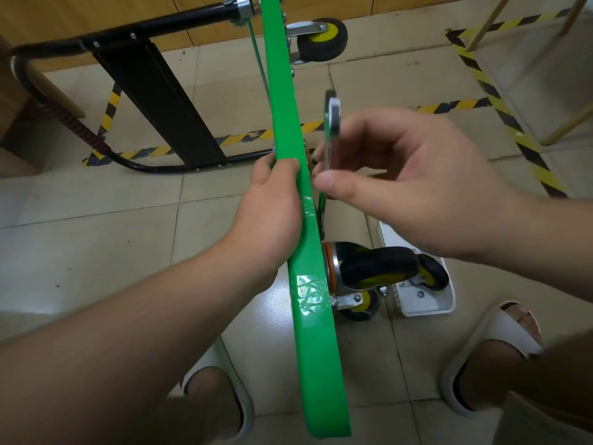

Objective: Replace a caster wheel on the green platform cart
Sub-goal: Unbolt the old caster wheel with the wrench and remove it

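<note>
The green platform cart (316,342) stands on its edge, running from top centre down to the bottom. My left hand (272,213) grips that edge from the left. My right hand (407,184) holds a silver wrench (332,123) upright against the cart's underside, its lower end hidden behind my fingers. A black caster wheel with a yellow hub (375,268) is mounted on the underside near me. Another caster (321,38) sits at the far end.
The cart's black folded handle (154,94) lies on the tiled floor to the left. A white tray (423,297) on the floor holds a loose caster (431,274). Yellow-black tape lines cross the floor. My slippered feet are at the bottom.
</note>
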### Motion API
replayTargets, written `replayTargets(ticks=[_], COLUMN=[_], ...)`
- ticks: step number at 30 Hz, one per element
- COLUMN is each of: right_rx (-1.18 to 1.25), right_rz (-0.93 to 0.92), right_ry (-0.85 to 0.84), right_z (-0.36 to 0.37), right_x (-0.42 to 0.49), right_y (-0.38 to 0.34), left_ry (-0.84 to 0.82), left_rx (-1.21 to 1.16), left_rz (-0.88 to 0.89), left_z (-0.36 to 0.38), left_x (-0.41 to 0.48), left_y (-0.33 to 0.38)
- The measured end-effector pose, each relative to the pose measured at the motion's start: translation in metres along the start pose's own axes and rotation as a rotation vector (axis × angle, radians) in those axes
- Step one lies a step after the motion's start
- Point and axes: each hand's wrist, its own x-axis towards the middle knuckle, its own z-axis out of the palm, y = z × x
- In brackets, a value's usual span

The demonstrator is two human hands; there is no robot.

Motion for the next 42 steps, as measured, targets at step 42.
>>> replayTargets(ticks=[42], right_rx=[0.463], right_rz=[0.805], right_ry=[0.263], right_z=[0.0], right_x=[0.037], right_y=[0.042], left_ry=[0.003], left_rx=[-0.015], left_rz=[-0.044], left_z=[0.002], left_x=[-0.004], left_y=[0.003])
